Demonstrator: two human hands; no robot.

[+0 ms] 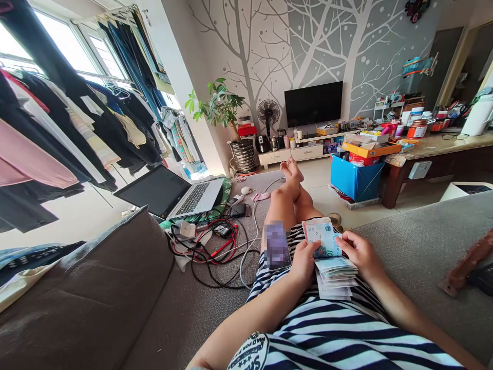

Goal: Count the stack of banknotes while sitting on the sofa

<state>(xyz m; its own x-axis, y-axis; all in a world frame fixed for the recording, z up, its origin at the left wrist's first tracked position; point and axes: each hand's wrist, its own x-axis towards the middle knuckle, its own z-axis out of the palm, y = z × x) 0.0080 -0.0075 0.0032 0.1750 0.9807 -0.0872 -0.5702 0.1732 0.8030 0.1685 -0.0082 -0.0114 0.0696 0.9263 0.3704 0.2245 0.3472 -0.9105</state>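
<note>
My left hand (305,260) grips the left side of some banknotes (324,237), its thumb lying across them. Opposite it, my right hand (359,253) pinches the right edge of the notes between thumb and fingers. The top note is bluish with a printed number, and paler pinkish notes show behind it. Below the fingers, a thick layered stack of banknotes (336,275) spreads over the striped clothing on my lap; whether it joins the held notes is hidden. A phone (277,245), partly blurred out, lies on my thigh left of my left hand.
On the grey sofa (200,313) to the left are an open laptop (173,195), tangled cables (215,246) and a computer mouse (245,190). A blue box (354,177) stands by a cluttered table (431,146). A television (314,104) is at the back.
</note>
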